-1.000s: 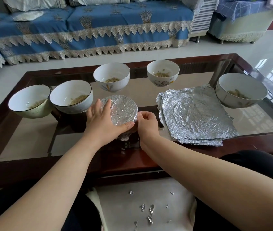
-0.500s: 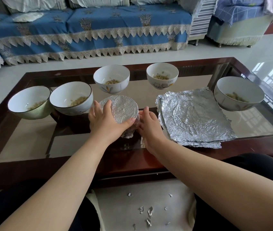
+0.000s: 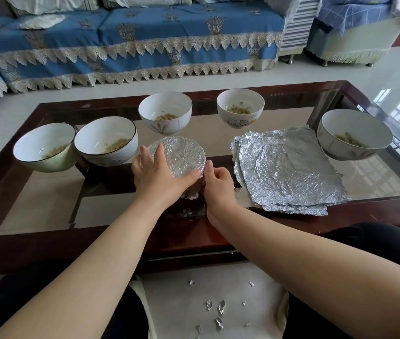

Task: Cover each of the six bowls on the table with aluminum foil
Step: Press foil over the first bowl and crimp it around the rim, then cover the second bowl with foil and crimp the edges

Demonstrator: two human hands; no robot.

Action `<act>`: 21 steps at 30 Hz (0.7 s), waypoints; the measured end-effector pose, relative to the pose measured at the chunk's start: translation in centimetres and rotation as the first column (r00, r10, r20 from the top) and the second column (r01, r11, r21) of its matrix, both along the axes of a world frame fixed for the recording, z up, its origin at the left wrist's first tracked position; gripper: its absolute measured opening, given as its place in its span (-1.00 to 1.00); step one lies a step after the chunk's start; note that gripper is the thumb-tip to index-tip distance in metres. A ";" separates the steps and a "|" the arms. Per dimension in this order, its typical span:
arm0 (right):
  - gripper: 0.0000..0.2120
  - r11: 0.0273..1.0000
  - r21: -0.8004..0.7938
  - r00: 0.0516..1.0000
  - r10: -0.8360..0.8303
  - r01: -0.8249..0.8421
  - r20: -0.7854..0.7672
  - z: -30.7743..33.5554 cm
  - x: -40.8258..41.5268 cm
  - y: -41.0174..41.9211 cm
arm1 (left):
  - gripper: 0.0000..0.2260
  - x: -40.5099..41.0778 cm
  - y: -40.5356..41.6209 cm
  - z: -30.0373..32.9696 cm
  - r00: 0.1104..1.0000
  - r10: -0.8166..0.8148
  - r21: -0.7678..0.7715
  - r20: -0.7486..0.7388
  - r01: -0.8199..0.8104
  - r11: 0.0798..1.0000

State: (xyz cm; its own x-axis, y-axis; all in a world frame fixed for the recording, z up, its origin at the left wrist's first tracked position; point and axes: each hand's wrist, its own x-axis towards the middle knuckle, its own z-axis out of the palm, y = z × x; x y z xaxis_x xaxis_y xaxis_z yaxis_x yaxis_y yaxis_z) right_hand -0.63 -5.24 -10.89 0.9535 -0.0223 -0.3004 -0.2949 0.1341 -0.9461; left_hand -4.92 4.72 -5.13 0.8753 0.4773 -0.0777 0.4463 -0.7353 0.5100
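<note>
A blue sofa (image 3: 130, 45) with lace trim stands well beyond the fingertips, across pale floor. The glass-topped table (image 3: 47, 192) with its dark wooden frame lies under both hands. A stack of foil sheets (image 3: 289, 170) lies just right of the right hand's knuckles. Five open bowls (image 3: 107, 140) holding bits of food curve beyond and to either side of the fingers. The foil-covered bowl (image 3: 181, 155) sits between the two hands. The left hand (image 3: 157, 174) rests over its left rim, fingers spread apart and flat on the foil, thumb along the near edge. The right hand (image 3: 216, 184) has fingers curled together, pinching the foil at the bowl's right side. Foil scraps (image 3: 221, 307) lie on the floor below the wrists.
</note>
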 end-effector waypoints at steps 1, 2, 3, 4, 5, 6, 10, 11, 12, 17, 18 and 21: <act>-0.68 1.000 0.005 1.000 -0.006 0.006 -0.005 0.0 0.0 0.1 | -0.01 0.0 0.0 0.0 1.000 -0.001 0.001 -0.001 0.001 1.000; -0.68 1.000 0.002 1.000 -0.013 0.013 -0.004 0.1 0.1 0.2 | -0.01 0.1 0.0 0.0 1.000 -0.003 -0.001 0.001 0.003 1.000; -0.70 1.000 -0.015 1.000 -0.008 0.008 -0.010 -0.1 0.3 0.2 | -0.01 0.1 0.0 0.1 1.000 -0.005 -0.007 0.003 0.005 1.000; -0.74 1.000 -0.030 1.000 -0.002 0.002 -0.008 -0.3 0.4 0.2 | -0.01 0.1 0.0 0.1 1.000 -0.007 -0.010 0.010 0.007 1.000; -0.78 0.999 -0.041 1.000 0.008 -0.008 -0.006 -0.6 0.7 0.2 | 0.00 0.1 0.0 0.2 1.000 -0.009 -0.017 0.014 0.009 1.000; -0.82 0.999 -0.040 1.000 0.019 -0.020 -0.014 -0.6 0.9 0.1 | 0.00 0.1 0.2 0.1 1.000 -0.012 -0.026 0.020 0.013 1.000; -0.82 0.986 0.123 0.983 0.131 -0.115 -0.127 1.0 1.9 -1.3 | -0.09 0.1 1.1 0.1 0.989 0.017 -0.218 0.145 0.015 0.976; -0.76 0.977 0.161 0.970 0.170 -0.143 -0.172 1.7 2.2 -1.8 | -0.12 0.1 1.6 0.1 0.979 0.048 -0.297 0.199 0.013 0.955; -0.63 0.966 0.190 0.953 0.217 -0.178 -0.213 2.4 2.3 -2.4 | -0.16 0.1 2.0 0.1 0.965 0.097 -0.374 0.243 0.001 0.927; -0.21 0.891 0.214 0.857 0.448 -0.402 -0.256 4.1 2.9 -4.0 | -0.37 0.1 4.9 0.0 0.926 0.311 -0.707 0.212 -0.074 0.703; -0.19 0.878 0.216 0.843 0.473 -0.426 -0.259 4.3 3.0 -4.1 | -0.44 0.0 5.3 -0.1 0.919 0.355 -0.760 0.169 -0.108 0.641; -0.16 0.845 0.222 0.806 0.531 -0.485 -0.262 4.2 3.6 -4.4 | -0.40 -0.5 6.5 -0.1 0.852 0.519 -0.917 -0.062 -0.254 0.308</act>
